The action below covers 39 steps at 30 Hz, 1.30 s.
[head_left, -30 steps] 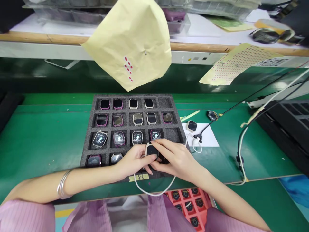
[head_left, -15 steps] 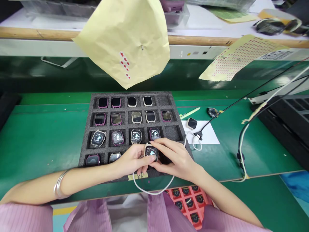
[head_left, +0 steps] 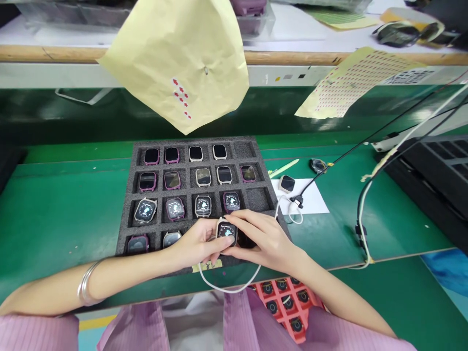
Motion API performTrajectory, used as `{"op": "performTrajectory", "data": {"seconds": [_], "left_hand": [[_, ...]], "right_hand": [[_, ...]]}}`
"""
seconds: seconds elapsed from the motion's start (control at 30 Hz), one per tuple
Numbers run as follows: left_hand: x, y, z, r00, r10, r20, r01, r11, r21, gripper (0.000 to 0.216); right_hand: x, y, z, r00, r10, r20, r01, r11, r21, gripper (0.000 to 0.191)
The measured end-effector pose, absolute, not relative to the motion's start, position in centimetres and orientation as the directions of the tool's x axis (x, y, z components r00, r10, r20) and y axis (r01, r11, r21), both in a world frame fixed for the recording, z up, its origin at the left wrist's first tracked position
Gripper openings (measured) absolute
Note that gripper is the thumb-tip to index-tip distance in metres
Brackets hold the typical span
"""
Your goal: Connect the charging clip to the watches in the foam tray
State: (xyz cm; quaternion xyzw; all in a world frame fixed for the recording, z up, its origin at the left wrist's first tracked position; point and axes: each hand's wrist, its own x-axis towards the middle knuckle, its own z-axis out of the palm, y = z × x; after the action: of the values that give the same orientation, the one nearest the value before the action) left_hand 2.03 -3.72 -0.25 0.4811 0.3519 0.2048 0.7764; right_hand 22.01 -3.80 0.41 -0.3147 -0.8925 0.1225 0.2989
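A smartwatch case (head_left: 227,230) without a strap, light-framed and with a lit screen, sits between my two hands over the front of the grey foam tray (head_left: 128,197). My left hand (head_left: 203,240) grips it from the left, thumb on the lower screen. Fingers of my right hand (head_left: 265,240) close on its right side and top edge. From beneath the hands a white cable (head_left: 234,291) loops down and round to the right; its end at the watch is hidden. Several strapless watches, such as a purple-framed one (head_left: 175,208), lie in the tray's compartments, some with lit screens.
Right of the tray, another watch (head_left: 287,184) lies by white paper (head_left: 315,197), near a USB plug (head_left: 298,201) and a pale green pen (head_left: 284,168). Black and white cables (head_left: 360,214) hang at the right. A red tray (head_left: 281,304) of round parts is below the table edge.
The view has shifted slightly, so the scene sits a little further left. Both hands keep the same hold on the watch, whose screen stays lit.
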Motion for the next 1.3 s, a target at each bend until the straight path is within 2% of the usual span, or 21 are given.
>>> {"op": "performTrajectory", "data": {"seconds": [0.73,1.2,1.3], "left_hand": [[2.14,-4.11,-0.59,0.665,0.673,-0.324,0.020,0.417,0.909,0.034],[2.25,-4.43,-0.52,0.658,0.684,-0.313,0.037,0.387,0.922,0.034],[2.44,-4.62,-0.74,0.631,0.724,-0.278,0.023,0.341,0.940,0.031]], "right_hand": [[21.98,-4.16,0.15,-0.612,0.649,0.452,0.476,0.759,-0.444,0.043],[21.95,-4.52,-0.06,-0.603,0.647,0.467,0.499,0.763,-0.411,0.041],[21.79,-4.66,0.06,-0.600,0.645,0.473,0.506,0.764,-0.400,0.038]]}}
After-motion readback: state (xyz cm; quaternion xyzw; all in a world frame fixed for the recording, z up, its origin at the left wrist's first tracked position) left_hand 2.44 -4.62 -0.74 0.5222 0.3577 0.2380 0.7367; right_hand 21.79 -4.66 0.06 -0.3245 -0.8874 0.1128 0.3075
